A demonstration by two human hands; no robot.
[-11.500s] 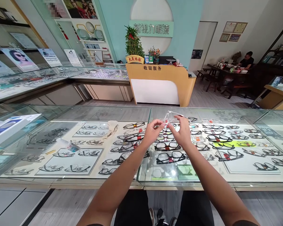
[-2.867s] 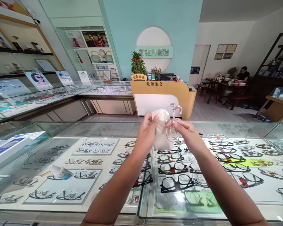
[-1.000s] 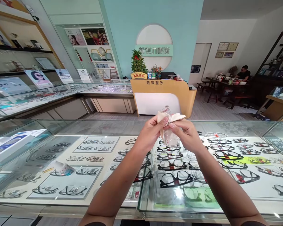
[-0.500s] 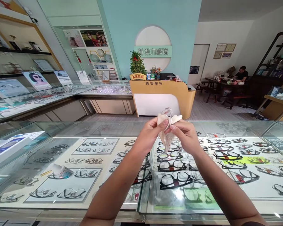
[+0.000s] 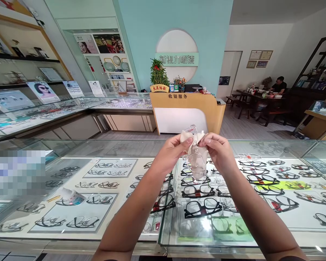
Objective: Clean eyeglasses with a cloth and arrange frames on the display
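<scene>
I hold a pair of clear-framed glasses up in front of me, above a glass display counter. My left hand pinches a small cream cloth against the upper part of the frame. My right hand grips the glasses from the right side, fingers curled over the top. One lens hangs below both hands; the other is mostly hidden by the cloth and fingers.
Under the counter glass lie several rows of black and coloured frames on trays. A small white bottle lies on the counter at left. Beyond stand a wooden cashier desk, more display cases, and a person seated at a far table.
Since a second ago both hands have shifted slightly on the glasses, the cloth is bunched higher near the top of the frame, and the lower lens hangs more exposed.
</scene>
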